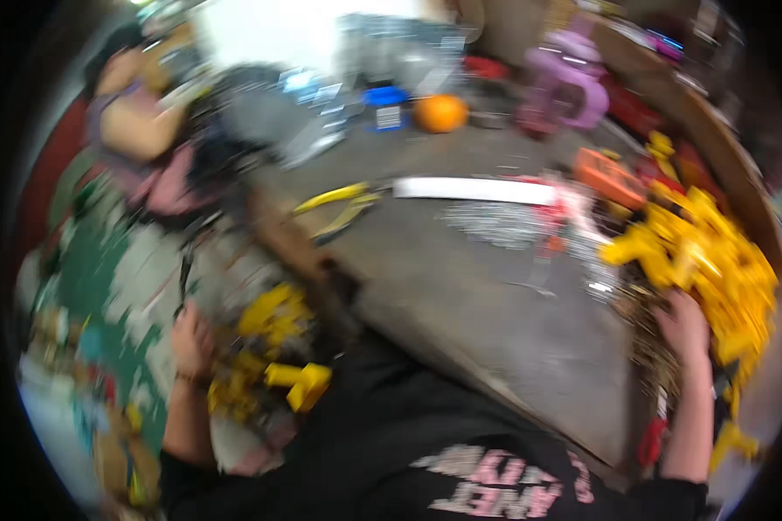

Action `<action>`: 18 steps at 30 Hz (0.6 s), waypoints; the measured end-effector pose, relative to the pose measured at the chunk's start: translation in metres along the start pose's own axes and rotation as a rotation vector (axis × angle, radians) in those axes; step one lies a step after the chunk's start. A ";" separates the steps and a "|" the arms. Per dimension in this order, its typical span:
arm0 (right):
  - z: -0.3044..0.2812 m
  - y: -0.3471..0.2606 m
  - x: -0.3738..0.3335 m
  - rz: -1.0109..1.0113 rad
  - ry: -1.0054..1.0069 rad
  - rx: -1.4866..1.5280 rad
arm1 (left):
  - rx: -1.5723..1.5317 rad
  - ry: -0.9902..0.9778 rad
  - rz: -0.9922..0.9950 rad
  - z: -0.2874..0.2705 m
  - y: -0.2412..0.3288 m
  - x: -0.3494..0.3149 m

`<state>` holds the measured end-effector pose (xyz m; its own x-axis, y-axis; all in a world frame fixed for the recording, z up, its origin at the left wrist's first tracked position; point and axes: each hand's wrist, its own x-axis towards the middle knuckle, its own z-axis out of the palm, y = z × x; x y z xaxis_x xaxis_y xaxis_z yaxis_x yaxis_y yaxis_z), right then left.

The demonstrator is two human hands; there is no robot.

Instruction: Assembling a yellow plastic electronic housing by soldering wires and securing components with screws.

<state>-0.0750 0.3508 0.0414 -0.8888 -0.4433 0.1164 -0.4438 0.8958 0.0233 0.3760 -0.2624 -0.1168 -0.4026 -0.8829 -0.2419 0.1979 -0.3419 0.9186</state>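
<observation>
My left hand (191, 340) hangs low at the left, off the table's edge, with its fingers curled. A thin dark rod-like thing (185, 269) rises from its fingers, too blurred to name. Beside this hand lie several yellow plastic parts (274, 317), below table level; one T-shaped yellow part (304, 384) is nearer my body. At the right, my right hand (685, 326) reaches to a pile of thin brownish metal pieces (653, 352), against a heap of yellow plastic parts (712, 269). Its fingertips are smeared, so any held piece is hidden.
On the grey table (460, 304) lie yellow-handled pliers (334, 208), a white strip (473, 189), silvery metal pieces (495, 224) and an orange block (610, 178). A red-handled tool (652, 441) is near my right forearm. Farther back stands a purple jug (573, 74). Another person (139, 130) sits far left.
</observation>
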 end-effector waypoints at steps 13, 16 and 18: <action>0.051 0.069 0.016 -0.097 0.029 0.279 | 1.546 -0.316 0.373 -0.163 -0.073 -0.022; 0.056 0.084 -0.001 -0.062 0.180 0.234 | 2.197 -0.350 0.268 -0.109 -0.101 -0.050; 0.055 0.082 0.007 -0.025 0.201 0.268 | 1.861 -0.477 0.222 -0.027 -0.047 -0.052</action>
<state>-0.1235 0.4199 -0.0101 -0.8490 -0.4259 0.3128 -0.5028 0.8332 -0.2300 0.4121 -0.2090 -0.1563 -0.7445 -0.5986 -0.2955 -0.6508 0.7494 0.1217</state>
